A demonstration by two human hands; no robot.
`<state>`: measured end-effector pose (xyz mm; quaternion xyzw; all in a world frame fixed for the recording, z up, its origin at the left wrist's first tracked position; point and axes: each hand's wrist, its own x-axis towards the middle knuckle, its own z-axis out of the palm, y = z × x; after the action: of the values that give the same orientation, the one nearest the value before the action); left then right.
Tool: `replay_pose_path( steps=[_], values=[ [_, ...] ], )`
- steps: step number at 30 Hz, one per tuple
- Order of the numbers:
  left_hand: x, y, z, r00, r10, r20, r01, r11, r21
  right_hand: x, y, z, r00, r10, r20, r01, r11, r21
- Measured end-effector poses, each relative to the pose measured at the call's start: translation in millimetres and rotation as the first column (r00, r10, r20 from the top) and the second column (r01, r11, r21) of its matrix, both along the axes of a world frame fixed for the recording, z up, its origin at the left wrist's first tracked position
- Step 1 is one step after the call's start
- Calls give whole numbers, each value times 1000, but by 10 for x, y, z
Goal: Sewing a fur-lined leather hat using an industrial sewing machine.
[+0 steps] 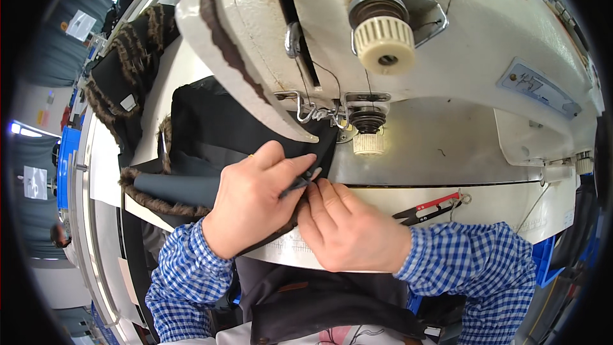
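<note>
A dark fabric piece with brown fur along its edge lies on the sewing machine's bed, left of and below the presser foot area. My left hand is closed on the fabric, thumb and forefinger pinching its edge just in front of the needle area. Right beside it, my right hand has its fingers bent and pressed together at the same fabric edge. The fingertips of both hands nearly meet. Exactly what lies between the right fingertips is partly hidden.
The white sewing machine arches over the work, with cream tension knobs. Thread snips with red and black handles lie right of my right hand. Another fur-trimmed dark piece rests at the far left. Blue bins stand lower right.
</note>
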<state>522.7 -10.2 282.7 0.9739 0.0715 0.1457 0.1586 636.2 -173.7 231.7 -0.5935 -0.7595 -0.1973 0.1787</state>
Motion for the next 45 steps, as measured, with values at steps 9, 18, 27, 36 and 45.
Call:
replay_pose_path(
  steps=[9, 18, 27, 36, 45],
  values=[
    [50, -110, -2, 972, -136, -191, 185, 944, 272, 24, -164, -1, 998, 51, 26, -51, 999, 10],
    [39, -132, -17, 989, -97, -112, 121, 966, 227, 21, -205, 95, 998, 9, 59, -7, 999, -44],
    [44, -98, -58, 983, -140, -120, 163, 966, 203, 3, -200, 66, 999, -38, 17, 38, 999, -32],
    [121, -101, -15, 980, -149, -133, 176, 958, 225, 65, -175, 32, 999, -1, 37, 1, 1000, -13],
    [162, -75, -64, 984, -161, -80, 172, 970, 174, 114, -145, 32, 999, 18, 44, -16, 999, -42]
  ],
)
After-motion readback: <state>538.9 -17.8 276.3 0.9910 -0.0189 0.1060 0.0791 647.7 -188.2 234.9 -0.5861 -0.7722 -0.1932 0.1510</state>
